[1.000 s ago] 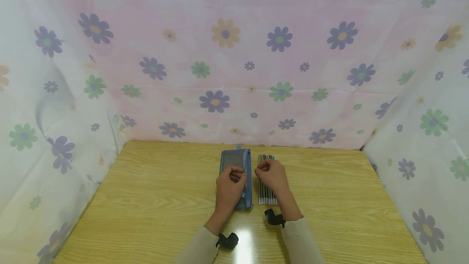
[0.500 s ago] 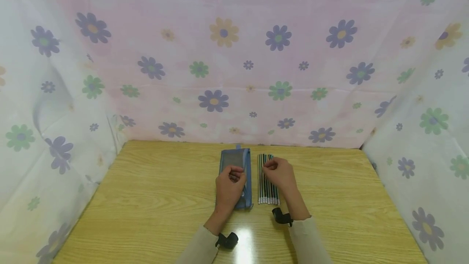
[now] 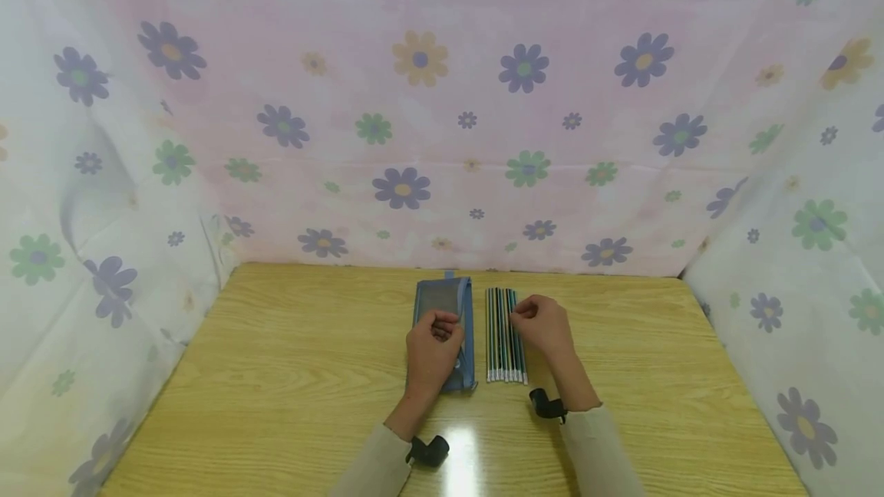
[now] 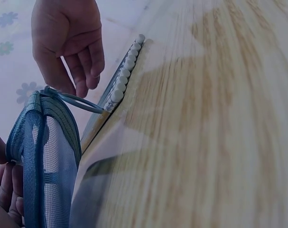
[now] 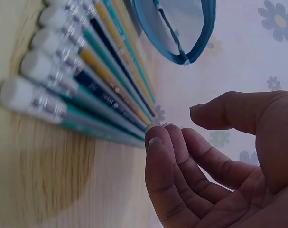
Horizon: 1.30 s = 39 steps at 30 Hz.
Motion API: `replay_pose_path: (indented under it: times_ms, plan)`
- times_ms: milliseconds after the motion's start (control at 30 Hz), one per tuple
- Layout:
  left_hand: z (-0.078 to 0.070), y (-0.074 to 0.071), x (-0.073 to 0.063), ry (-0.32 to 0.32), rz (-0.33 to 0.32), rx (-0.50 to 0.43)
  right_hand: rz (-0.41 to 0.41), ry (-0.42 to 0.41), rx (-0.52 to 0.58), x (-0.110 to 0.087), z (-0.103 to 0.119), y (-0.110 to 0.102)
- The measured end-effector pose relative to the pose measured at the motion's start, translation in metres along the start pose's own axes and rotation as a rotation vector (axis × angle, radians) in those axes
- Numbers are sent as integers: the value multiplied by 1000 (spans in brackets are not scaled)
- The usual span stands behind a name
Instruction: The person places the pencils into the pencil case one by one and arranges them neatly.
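My left hand [image 3: 433, 353] is over a blue mesh pencil case [image 3: 440, 296], and its thumb and fingers pinch the edge of the case [image 4: 39, 161] in the left wrist view. Right of the case, several pencils [image 3: 499, 340] lie side by side in a row, their white eraser ends toward me. Teal, yellow and dark blue barrels [image 5: 106, 90] show in the right wrist view. Bent and with the thumb apart, the fingers of my right hand [image 3: 547, 328] hold nothing. Their fingertips are right at the outer pencil on the row's right side.
Both things lie on a wood-grain table [image 3: 290, 374], near its back edge. A flower-patterned cloth [image 3: 442, 136] hangs behind and on both sides. Each wrist wears a black camera mount [image 3: 430, 452].
My right hand has slid rightward across the pencils to their right edge, uncovering more of them, and the row looks a little wider. The left hand and the pencil case stay put.
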<state>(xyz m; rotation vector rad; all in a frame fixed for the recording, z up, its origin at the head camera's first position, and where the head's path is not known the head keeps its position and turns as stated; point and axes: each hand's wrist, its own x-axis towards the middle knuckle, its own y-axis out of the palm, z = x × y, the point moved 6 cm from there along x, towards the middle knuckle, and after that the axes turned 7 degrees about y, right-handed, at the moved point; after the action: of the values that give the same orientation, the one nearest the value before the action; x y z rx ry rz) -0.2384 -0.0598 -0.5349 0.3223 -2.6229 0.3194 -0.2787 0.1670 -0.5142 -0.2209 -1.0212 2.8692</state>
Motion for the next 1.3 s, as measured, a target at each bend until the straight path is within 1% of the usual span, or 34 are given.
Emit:
replay_pose_path:
  times_ms: [167, 300, 467, 567, 800, 967, 1133, 1300]
  plan:
    - [-1, -1, 1, -6, -1, -2, 0, 7, -23, 2, -4, -4]
    - [-1, -1, 0, -12, 3, 1, 0, -4, -38, 2, -4, -6]
    - [-1, -1, 0, -7, 3, 1, 2, -3, -70, 6, -7, -8]
    - [-1, -1, 0, -2, 2, 0, 8, -2, -71, 8, -9, -9]
    - [0, -1, -1, 1, 5, -6, 22, -6, -99, 10, -12, -8]
    - [1, -1, -1, 4, 1, -15, 15, -6, -133, 14, -15, -5]
    - [1, -1, 0, -6, 5, -22, 4, -1, -172, 17, -18, -2]
    - [2, -1, 0, -18, 13, -21, 14, -3, -186, 18, -17, -2]
